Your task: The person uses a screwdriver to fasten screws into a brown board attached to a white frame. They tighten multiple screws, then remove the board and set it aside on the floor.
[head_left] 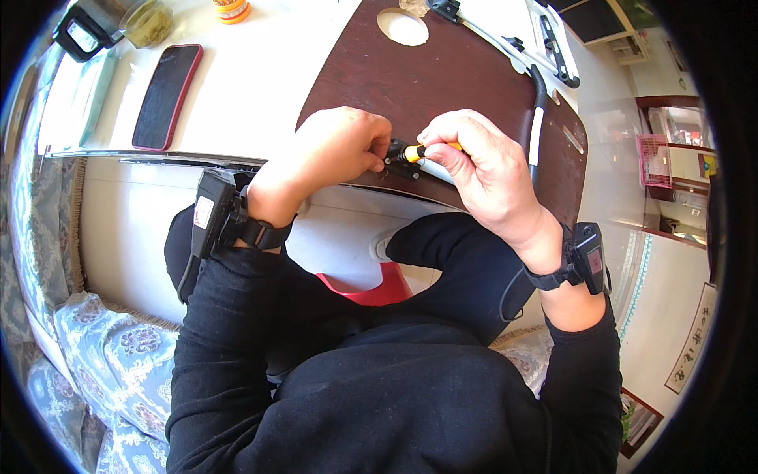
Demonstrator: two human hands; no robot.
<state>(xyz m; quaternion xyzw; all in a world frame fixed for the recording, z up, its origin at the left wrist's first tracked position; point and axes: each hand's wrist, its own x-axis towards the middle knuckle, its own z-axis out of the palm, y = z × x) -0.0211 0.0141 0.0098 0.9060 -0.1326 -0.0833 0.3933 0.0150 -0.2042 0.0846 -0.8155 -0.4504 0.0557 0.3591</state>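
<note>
My right hand (pixel 482 170) grips a screwdriver (pixel 413 153) with a yellow and black handle, held nearly level and pointing left. Its tip end meets a black plastic fitting (pixel 407 169) at the near edge of a dark brown board (pixel 466 83). My left hand (pixel 335 146) is closed, thumb and fingertips brought together at the left end of that fitting. What lies between those fingertips is hidden. A bent tubular leg, black with a white section (pixel 537 130), rests along the board's right side.
Another folding leg frame (pixel 493 39) lies across the far right of the board, near a round hole (pixel 403 28). On the white table (pixel 237 87) to the left are a red-edged phone (pixel 168 97), a glass container (pixel 148 24) and an orange tub (pixel 231 10). A red stool (pixel 371 291) stands below.
</note>
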